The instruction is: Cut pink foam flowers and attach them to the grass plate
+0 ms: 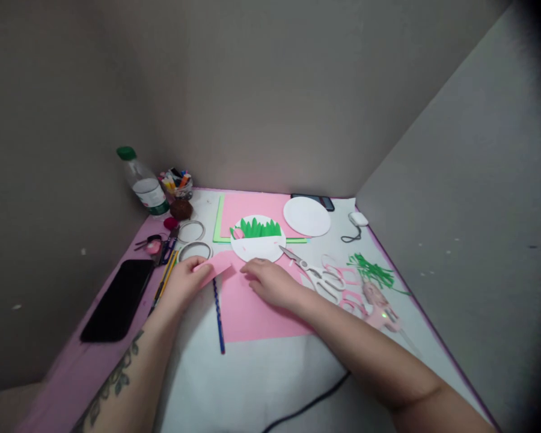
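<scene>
A small piece of pink paper (220,266) is pinched between the thumb and fingers of my left hand (190,281). My right hand (270,282), fingers loosely bent and apart with nothing visible in them, is just right of that piece, over a larger pink sheet (256,322). Beyond my hands lies a white paper disc (264,248) with a row of green paper leaves (261,228) and a small pink paper tulip (238,233) at its left. White-handled scissors (322,279) lie to the right of my right hand, blades toward the disc.
Left are a phone (117,300), a bottle (146,186), metal rings (192,231) and a pen cup (180,183). A blue pencil (219,319) lies near my left hand. Right are a glue gun (383,310), green strips (374,270) and pink scraps. A black cable (306,406) crosses the front.
</scene>
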Motion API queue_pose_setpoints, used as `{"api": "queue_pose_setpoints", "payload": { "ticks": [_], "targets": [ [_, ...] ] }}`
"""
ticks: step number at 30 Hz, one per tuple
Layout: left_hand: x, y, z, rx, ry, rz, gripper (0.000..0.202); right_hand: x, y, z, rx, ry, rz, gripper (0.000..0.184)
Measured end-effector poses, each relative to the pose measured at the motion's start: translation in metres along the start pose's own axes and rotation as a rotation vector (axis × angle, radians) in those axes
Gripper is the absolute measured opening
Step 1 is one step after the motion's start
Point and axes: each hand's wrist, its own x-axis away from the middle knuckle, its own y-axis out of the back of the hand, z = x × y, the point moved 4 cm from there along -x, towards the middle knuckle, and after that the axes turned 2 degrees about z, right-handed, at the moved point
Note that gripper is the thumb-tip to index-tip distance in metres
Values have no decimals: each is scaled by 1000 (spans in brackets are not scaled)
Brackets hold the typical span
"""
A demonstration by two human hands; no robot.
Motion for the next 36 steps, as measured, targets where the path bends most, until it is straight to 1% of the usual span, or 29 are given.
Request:
{"api": "queue_pose_setpoints", "payload": {
  "ticks": [2,4,7,9,11,12,13,16,18,22,24,27,33,36],
  "targets": [
    [-2,0,4,32,-24,3,16,-15,-3,7,111,-21,127,46],
    [-2,-1,5,58,-36,22,16,-25,-6,7,179,-84,217,47],
    [1,0,4,51,-72,29,15,-31,-9,3,191,-126,268,44],
    [2,0,2,42,-103,29,14,-32,-9,-1,173,-111,283,36],
    [3,0,1,48,-117,39,13,-30,-7,-4,158,-89,291,18],
    [4,0,-1,57,-120,48,13,-28,-5,-5,142,-77,278,9],
    [4,-1,-3,66,-121,59,13,-26,-2,-5,109,-65,247,5],
    [7,-6,-11,84,-113,111,14,-20,10,-1,-74,-35,83,19],
    [11,-10,-17,83,-104,157,14,-15,16,6,-183,-5,-12,24],
    [18,-20,-23,81,-109,268,16,-9,20,19,-182,22,-103,23],
    [19,-24,-22,88,-108,309,17,-7,18,20,-172,-11,-90,23],
    [20,-28,-17,106,-86,350,19,-5,14,19,-155,-46,-30,22],
    [21,-35,-10,117,-8,418,21,-8,12,19,43,-10,-1,24],
    [21,-37,-11,97,-1,414,24,-9,9,20,132,4,16,24]
  ]
}}
